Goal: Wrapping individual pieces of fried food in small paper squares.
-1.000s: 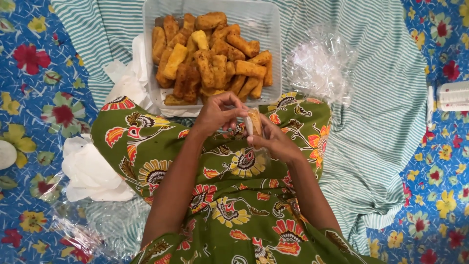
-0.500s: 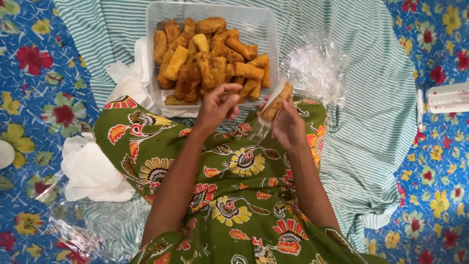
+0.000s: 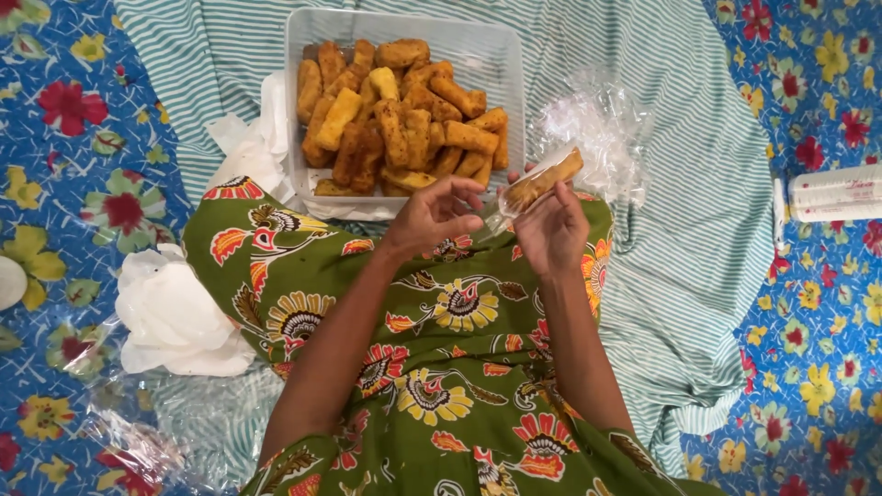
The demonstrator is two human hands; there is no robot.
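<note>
My right hand point(image 3: 549, 230) holds a golden fried roll point(image 3: 544, 180) slipped into a small clear plastic sleeve, tilted up to the right. My left hand point(image 3: 434, 213) is just left of it, fingers pinched at the sleeve's lower open end. Both hands hover over my lap, covered in green floral cloth point(image 3: 432, 367). Right behind them stands a clear plastic tub point(image 3: 501, 55) piled with several fried rolls point(image 3: 395, 119).
A heap of clear plastic sleeves point(image 3: 597, 129) lies right of the tub. Crumpled white bags point(image 3: 175, 312) sit at my left knee. A striped teal cloth point(image 3: 698, 230) covers a blue floral mat point(image 3: 64, 165). A white tube-like pack point(image 3: 831, 197) lies far right.
The wrapped roll has been lifted and tilted from my lap's centre toward the right, nearer the tub. My left hand now pinches the sleeve's lower end.
</note>
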